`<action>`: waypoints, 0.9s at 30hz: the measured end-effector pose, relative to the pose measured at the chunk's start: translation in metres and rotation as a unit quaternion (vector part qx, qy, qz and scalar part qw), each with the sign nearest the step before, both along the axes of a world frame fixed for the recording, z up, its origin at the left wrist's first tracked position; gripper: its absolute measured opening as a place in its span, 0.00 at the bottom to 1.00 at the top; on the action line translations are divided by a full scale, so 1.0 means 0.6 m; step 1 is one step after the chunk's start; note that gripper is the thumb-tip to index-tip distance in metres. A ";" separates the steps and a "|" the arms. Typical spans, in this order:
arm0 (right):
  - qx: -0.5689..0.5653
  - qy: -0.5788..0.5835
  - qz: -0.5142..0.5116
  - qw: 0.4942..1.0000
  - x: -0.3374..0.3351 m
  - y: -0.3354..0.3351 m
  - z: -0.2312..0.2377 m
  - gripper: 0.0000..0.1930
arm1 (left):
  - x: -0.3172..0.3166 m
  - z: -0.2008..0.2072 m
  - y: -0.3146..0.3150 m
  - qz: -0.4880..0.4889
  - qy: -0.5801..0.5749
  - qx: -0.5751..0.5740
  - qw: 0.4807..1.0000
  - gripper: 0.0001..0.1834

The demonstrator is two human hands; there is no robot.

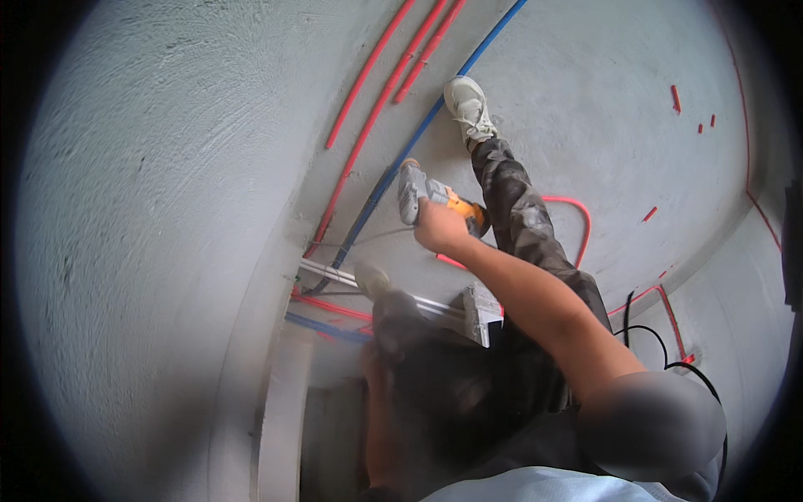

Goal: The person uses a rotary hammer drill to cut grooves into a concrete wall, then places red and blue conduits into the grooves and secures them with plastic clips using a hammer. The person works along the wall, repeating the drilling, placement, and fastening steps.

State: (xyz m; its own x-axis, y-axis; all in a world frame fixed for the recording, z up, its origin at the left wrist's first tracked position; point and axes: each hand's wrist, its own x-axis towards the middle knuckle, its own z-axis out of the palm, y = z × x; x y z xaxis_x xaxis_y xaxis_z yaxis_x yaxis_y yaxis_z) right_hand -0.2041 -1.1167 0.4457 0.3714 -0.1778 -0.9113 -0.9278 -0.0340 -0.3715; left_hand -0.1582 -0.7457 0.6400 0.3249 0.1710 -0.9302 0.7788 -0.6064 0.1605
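Observation:
My right hand (441, 227) is wrapped round the handle of a grey and orange power drill (411, 194). The drill is held above the floor near a long blue pipe (386, 177), its rounded front end towards the far side. Whether it touches the pipe or the floor, I cannot tell. Low on the left, my left hand (373, 361) is close beside my bent, blurred leg (418, 356); its fingers are hidden and smeared. My other leg (527, 201), in camouflage trousers, stretches forward, and its light shoe (470, 109) rests by the blue pipe.
Several red pipes (389, 88) run along the floor beside the rough grey wall (159, 167). White pipes (418, 302) cross near my bent leg, by a pale block-like piece (483, 314). Short red offcuts (676, 99) lie right. A black cable (652, 333) loops at lower right.

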 end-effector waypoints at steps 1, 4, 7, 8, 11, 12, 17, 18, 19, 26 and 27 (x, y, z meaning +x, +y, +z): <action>0.006 -0.001 0.020 1.000 -0.008 -0.011 0.008 0.17 | -0.030 0.006 0.007 -0.107 -0.013 0.020 0.994 0.12; 0.034 0.015 0.095 0.995 -0.012 -0.049 0.010 0.20 | -0.099 -0.051 0.001 -0.426 -0.102 -0.039 0.898 0.13; 0.035 0.015 0.122 0.992 -0.017 -0.064 0.013 0.19 | -0.164 -0.060 -0.022 -0.440 -0.109 -0.029 0.891 0.13; 0.038 0.018 0.134 0.990 -0.019 -0.066 0.011 0.19 | -0.184 -0.049 -0.039 -0.245 -0.063 0.022 0.967 0.13; 0.041 0.014 0.146 0.988 -0.030 -0.063 0.003 0.19 | -0.223 -0.055 -0.104 -0.031 0.000 0.067 0.997 0.12; 0.033 0.012 0.150 0.988 -0.034 -0.060 0.000 0.20 | -0.227 -0.071 -0.122 -0.040 -0.004 0.051 0.998 0.12; -0.006 -0.011 0.200 0.980 -0.055 -0.038 -0.012 0.20 | -0.301 -0.133 -0.202 0.121 -0.043 -0.071 0.989 0.13; -0.021 -0.025 0.217 0.976 -0.057 -0.037 -0.018 0.19 | -0.314 -0.144 -0.217 0.111 -0.044 -0.066 0.991 0.14; -0.036 -0.033 0.229 0.972 -0.059 -0.037 -0.023 0.20 | -0.334 -0.150 -0.236 0.154 -0.060 -0.074 0.984 0.15; -0.035 -0.033 0.240 0.970 -0.092 -0.022 -0.071 0.19 | -0.476 -0.151 -0.362 0.237 -0.032 -0.093 0.966 0.15; -0.035 -0.047 0.241 0.969 -0.100 -0.020 -0.076 0.19 | -0.486 -0.150 -0.372 0.211 -0.046 -0.085 0.973 0.15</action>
